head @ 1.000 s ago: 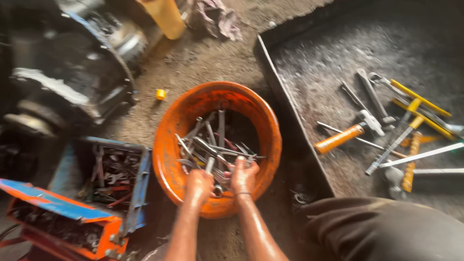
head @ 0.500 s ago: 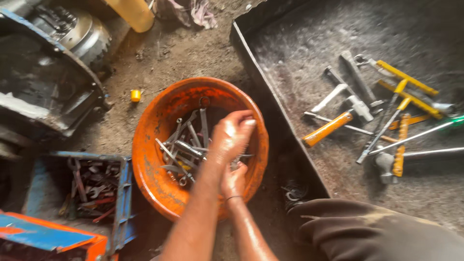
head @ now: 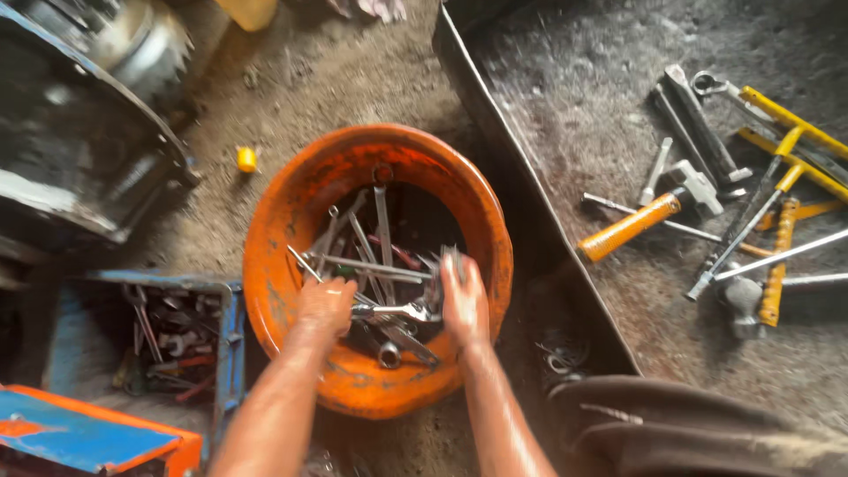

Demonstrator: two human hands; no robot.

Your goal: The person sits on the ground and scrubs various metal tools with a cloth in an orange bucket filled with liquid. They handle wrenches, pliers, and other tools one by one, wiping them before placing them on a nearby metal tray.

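Two hands are reaching into an orange bowl [head: 283, 265] full of wrenches [head: 375, 274] on a dirt floor.

The left hand [head: 325, 305] is lying curled over the pile, its grip hidden from view. The right hand [head: 464, 300] is closing around the head end of one wrench [head: 397, 311], whose long axis is running roughly left to right across the bowl. A blue toolbox [head: 168, 331] is sitting just left; an orange-handled hammer [head: 632, 225] is lying in the metal tray [head: 565, 132] on the right.

Bare, gritty brown dirt floor [head: 353, 79], daylight from above. Shallow dark metal tray [head: 565, 97] right, blue-orange metal toolbox [head: 97, 433] lower left, greasy dark machine housing [head: 71, 132] upper left.
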